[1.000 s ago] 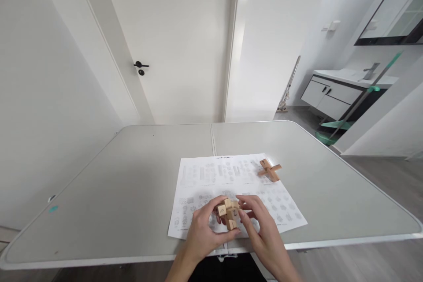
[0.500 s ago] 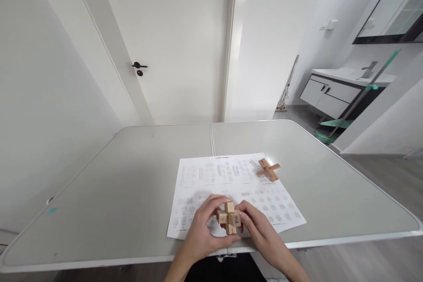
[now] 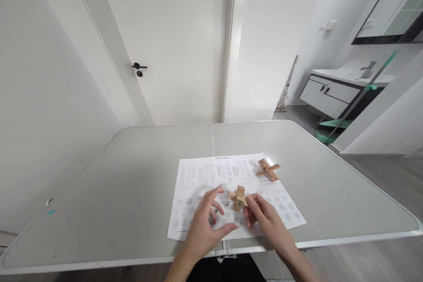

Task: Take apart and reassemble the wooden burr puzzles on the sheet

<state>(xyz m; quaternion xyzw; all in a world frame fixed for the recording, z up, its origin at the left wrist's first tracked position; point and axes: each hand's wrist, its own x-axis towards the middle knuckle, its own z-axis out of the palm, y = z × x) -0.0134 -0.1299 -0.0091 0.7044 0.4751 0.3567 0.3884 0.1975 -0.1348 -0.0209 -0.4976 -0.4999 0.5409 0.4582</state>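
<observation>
Between my hands is a wooden burr puzzle [image 3: 239, 199], a cluster of crossed light-wood blocks with a dark figure like a 2 on one block. My right hand [image 3: 263, 217] pinches it at its right side, a little above the paper. My left hand [image 3: 207, 220] is open to the left of it, thumb and fingers apart and holding nothing. Under both hands lies a printed instruction sheet [image 3: 194, 176] with rows of small block diagrams. A second group of crossed wooden pieces [image 3: 268, 170], redder in tone, rests on the sheet's upper right edge.
The grey folding table [image 3: 125, 194] has a pale rim and a seam down its middle. A white door [image 3: 172, 44] stands behind it. To the right are a sink cabinet [image 3: 330, 90], a mop [image 3: 288, 83] and a green broom and dustpan [image 3: 333, 124].
My left hand has let go of the puzzle, its fingers now spread. The puzzle has moved up and to the right in my right hand and turned. The redder pieces have stayed put.
</observation>
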